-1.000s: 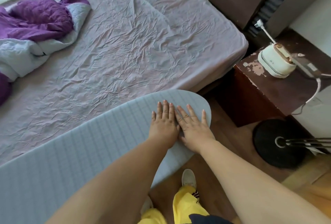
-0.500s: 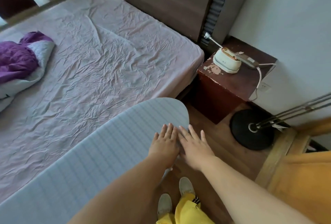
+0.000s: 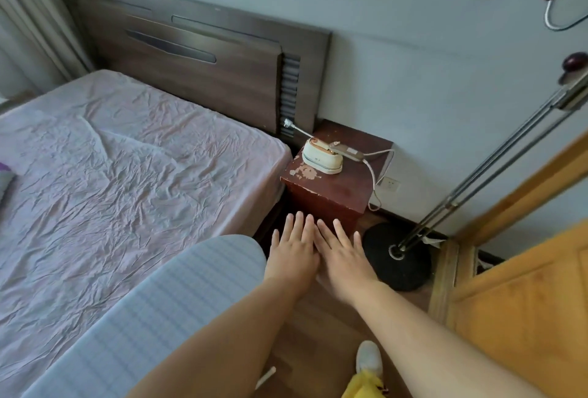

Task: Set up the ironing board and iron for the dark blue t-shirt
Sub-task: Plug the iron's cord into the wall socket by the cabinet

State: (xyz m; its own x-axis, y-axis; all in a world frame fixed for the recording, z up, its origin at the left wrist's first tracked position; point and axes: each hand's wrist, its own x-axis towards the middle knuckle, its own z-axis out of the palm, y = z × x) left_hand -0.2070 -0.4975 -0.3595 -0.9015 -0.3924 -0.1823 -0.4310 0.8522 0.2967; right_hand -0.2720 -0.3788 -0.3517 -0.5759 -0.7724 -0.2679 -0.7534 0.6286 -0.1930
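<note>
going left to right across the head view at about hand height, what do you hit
bed → ironing board → left hand → right hand → lamp base → wooden door

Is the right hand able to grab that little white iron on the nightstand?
Probably yes: the right hand is open and empty, and nothing stands between it and the iron on the nightstand.

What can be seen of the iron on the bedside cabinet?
The iron is small and cream-white, plastic by the look, with a rounded body and a copper-toned top. It lies on the worn red-brown bedside cabinet, near its back left corner, beside the bed. A darker folding handle points right, and a white cord trails off over the cabinet's right side. A plug on a white lead sticks up behind it. Neither hand touches it.
</note>
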